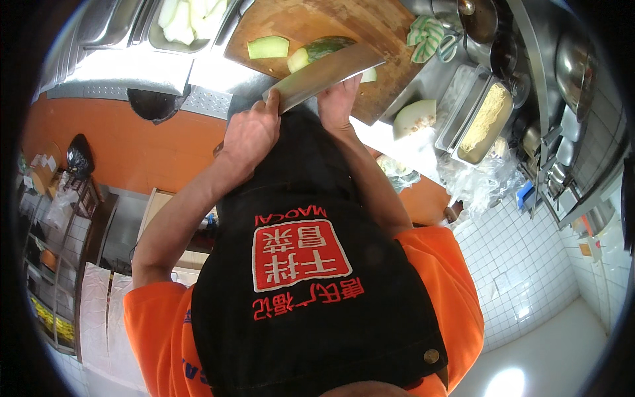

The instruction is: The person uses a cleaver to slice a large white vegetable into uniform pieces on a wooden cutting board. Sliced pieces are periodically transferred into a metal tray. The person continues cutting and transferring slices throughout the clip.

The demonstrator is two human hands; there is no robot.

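A wide steel cleaver (322, 77) slants over the wooden cutting board (322, 17), and my left hand (253, 131) is closed around its handle end. My right hand (340, 101) is beside the blade at the near edge of the board. The blade covers part of its fingers, so what they hold is hidden. A small pale melon piece (368, 75) shows just past those fingers. Beyond the blade lies a chunk of what looks like winter melon (327, 47) with dark green rind. To its left, a flat light-green slice (268, 47) rests on the wood.
Pale peeled melon pieces (191, 20) fill a steel pan at upper left. On the right are a striped cloth (425, 37), a cut melon chunk (415, 119) and a steel pan of noodles (483, 119). Crumpled plastic bags (483, 176) lie below the pan.
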